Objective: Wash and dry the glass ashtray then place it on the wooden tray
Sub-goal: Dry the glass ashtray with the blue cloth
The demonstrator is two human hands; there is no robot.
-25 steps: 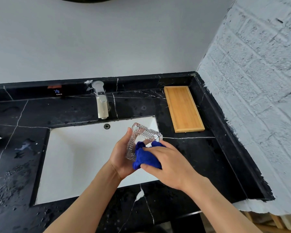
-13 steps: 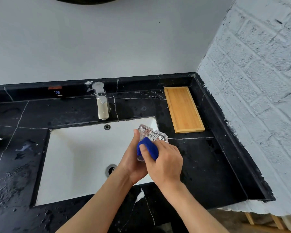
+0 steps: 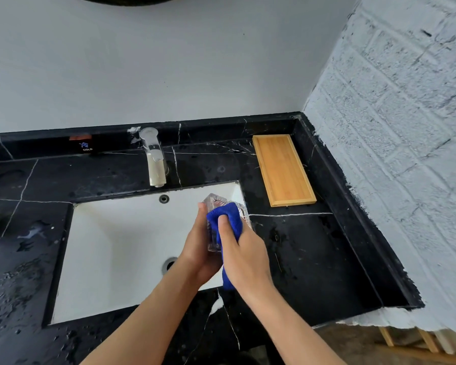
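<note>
Black marble countertop (image 3: pixel 300 259) veined with thin white lines, glossy and wet with droplets at the left, fills a corner between a smooth grey wall and a rough white-painted brick wall (image 3: pixel 406 154). Set into it is a white rectangular sink (image 3: pixel 116 246), smooth, with a round drain and a small overflow hole. Behind it stands a chrome faucet (image 3: pixel 154 159), a slim upright column. At the back right lies the wooden tray (image 3: pixel 283 169), a pale oblong with a low raised rim, well apart from the hands. Over the sink's right edge, the left hand (image 3: pixel 198 248) curls around the glass ashtray (image 3: pixel 216 204), clear, ribbed and held on edge. The right hand (image 3: pixel 244 255) closes on a folded blue cloth (image 3: pixel 225 219), soft and nubby, thumb pressing it against the glass.
</note>
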